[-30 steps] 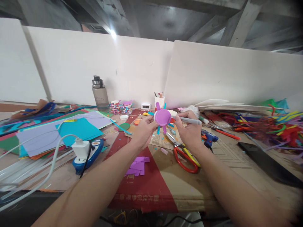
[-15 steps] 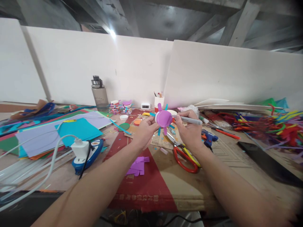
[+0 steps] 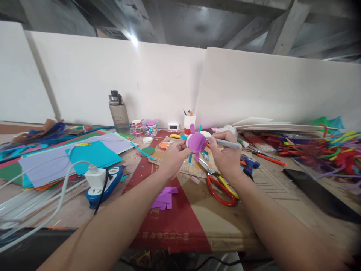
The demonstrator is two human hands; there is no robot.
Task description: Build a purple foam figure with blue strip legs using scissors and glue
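Note:
Between thumb and fingers, my left hand [image 3: 175, 156] grips a round purple paper craft [image 3: 197, 143] with a white rim and purple and blue strips sticking out around it. A grey marker [image 3: 227, 143] lies in my right hand [image 3: 227, 156], its tip end close to the craft's right edge; I cannot tell whether it touches. Below the craft rest red-handled scissors [image 3: 221, 192], with a yellow-handled tool [image 3: 228, 186] against them. Cut purple paper strips [image 3: 166, 198] lie in a small pile beneath my left forearm.
Coloured paper sheets [image 3: 97, 158] and a blue power strip [image 3: 105, 192] with a white plug are on the left. At the back stand a bottle [image 3: 119, 116], stacked craft discs [image 3: 137, 128] and a pen cup [image 3: 189, 123]. Rightward are a glue gun [image 3: 249, 164] and a black phone-like slab [image 3: 318, 192].
The purple craft has shifted very slightly to the right and turned a little in my left hand. My right hand with the marker stays almost where it was.

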